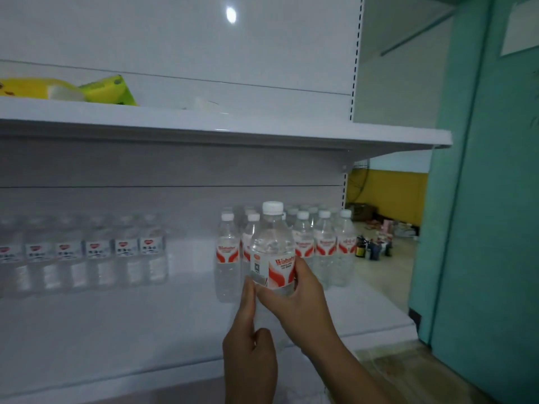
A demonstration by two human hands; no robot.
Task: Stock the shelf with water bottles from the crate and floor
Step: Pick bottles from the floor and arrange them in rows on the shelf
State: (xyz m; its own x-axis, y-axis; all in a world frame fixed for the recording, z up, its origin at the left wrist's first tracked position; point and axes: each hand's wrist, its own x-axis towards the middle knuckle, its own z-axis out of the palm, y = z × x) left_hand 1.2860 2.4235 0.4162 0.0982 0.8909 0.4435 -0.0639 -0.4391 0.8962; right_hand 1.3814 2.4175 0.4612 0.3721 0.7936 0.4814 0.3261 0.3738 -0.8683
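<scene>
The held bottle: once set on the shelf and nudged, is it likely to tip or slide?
The bottle looks full, so probably heavy for its size. Tall and narrow, it may tip if pushed near the cap. The shelf looks smooth, so a low push would likely slide it.

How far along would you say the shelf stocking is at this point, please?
Partly done: a cluster of red-label bottles already stands on the shelf. In hand: the right hand grips one water bottle, the left hand touching its lower part. Left: bare shelf remains in front; the crate and floor stock are out of view.
</scene>
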